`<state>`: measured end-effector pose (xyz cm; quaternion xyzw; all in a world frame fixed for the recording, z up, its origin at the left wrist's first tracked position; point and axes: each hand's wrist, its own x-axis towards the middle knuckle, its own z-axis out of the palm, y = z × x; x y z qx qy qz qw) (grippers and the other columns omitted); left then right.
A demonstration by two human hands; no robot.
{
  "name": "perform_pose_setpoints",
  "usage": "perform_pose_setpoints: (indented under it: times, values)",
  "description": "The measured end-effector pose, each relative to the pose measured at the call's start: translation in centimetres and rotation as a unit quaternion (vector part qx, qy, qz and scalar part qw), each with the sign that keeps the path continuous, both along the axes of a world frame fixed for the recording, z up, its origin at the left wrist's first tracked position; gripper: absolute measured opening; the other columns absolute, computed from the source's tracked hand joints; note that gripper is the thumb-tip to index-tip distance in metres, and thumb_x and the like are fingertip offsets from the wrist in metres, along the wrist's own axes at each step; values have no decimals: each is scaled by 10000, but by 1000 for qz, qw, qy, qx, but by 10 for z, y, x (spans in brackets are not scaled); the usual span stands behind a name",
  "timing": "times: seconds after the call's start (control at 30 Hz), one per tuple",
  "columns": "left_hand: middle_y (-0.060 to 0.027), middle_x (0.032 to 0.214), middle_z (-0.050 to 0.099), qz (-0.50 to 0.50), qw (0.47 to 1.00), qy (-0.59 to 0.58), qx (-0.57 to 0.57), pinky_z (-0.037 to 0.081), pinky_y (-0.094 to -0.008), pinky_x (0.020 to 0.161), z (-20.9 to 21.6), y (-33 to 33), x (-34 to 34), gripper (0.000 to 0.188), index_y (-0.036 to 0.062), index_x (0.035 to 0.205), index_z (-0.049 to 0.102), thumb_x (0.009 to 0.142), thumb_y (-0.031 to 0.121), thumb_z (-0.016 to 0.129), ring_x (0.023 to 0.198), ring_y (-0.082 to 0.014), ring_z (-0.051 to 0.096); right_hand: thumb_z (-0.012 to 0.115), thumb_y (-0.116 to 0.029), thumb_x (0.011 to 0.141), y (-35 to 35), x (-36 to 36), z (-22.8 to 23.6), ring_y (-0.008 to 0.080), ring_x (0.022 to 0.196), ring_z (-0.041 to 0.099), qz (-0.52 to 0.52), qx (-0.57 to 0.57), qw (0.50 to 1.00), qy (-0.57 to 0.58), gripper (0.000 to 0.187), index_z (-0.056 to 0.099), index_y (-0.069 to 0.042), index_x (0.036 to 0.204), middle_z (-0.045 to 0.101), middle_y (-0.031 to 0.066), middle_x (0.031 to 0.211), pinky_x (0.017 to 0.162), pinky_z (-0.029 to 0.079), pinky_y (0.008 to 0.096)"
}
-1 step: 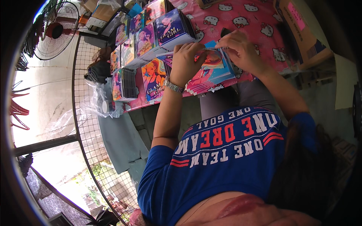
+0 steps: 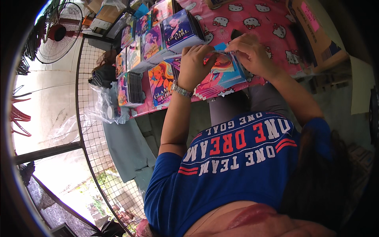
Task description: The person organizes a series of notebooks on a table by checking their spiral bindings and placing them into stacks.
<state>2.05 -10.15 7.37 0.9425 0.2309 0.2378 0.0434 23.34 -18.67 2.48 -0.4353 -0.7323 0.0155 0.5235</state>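
Observation:
A colourful notebook (image 2: pixel 223 65) with a pink and blue cover lies in front of me on top of a loose, fanned pile of similar covers (image 2: pixel 207 91). My left hand (image 2: pixel 196 65), with a metal watch at the wrist, bends over the notebook's far left edge, thumb and fingers closed on it. At the far right corner of the same notebook, my right hand (image 2: pixel 250 53) has its fingertips pinched together; anything small between them is too fine to make out. Just beyond the right hand, a small dark object (image 2: pixel 236 34) shows in part.
Stacks of illustrated notebooks (image 2: pixel 152 41) stand in rows to the left, with one notebook (image 2: pixel 160 83) beside my left wrist. A pink cloth (image 2: pixel 252 21) with cartoon cats covers the table. A cardboard box (image 2: pixel 316 35) stands at right, a fan (image 2: pixel 59 31) and wire mesh (image 2: pixel 89 87) far left.
My right fingertips have shifted very slightly at the notebook's corner. My left hand and the stacks have not visibly moved.

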Motion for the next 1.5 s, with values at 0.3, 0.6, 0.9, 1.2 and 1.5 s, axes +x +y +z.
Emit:
perform_pose_setpoints:
  times: [0.3,0.6,0.9,1.2,1.5]
  values:
    - [-29,885,694,-4,1000,7,8,405,-394,869,0,-8,14,195,126,956,676,810,230,753,879,-242,646,630,104,825,-6,1,-6,191,951,608,55,-34,995,75,311,692,-56,1085,602,70,1007,767,497,282]
    - [-24,879,674,-6,995,-12,96,406,-404,875,-13,-23,23,232,127,1055,629,831,120,689,868,-229,637,651,-23,872,-21,-10,13,310,788,632,-18,-74,995,59,309,543,-68,1158,603,110,900,662,523,388]
    - [-47,907,672,-26,998,-9,54,398,-416,895,-10,-35,11,224,105,1036,610,829,123,691,875,-256,632,472,-264,1042,-4,22,39,144,804,667,159,-462,844,222,333,503,-56,1301,634,80,904,668,553,309]
    - [-66,1075,642,33,998,37,43,323,-534,1006,-13,-38,-3,273,129,1069,621,837,221,731,1158,-307,547,583,-710,805,125,5,-137,377,1318,409,-373,-481,787,-99,777,555,-113,1302,453,131,1391,969,456,531]
    - [-66,1200,538,144,985,-90,24,123,-778,992,-41,-39,-2,443,151,1000,634,705,414,833,1328,-403,353,562,-477,857,87,61,-45,272,1188,575,210,-402,831,323,607,563,-133,1357,591,119,1272,1080,377,406]
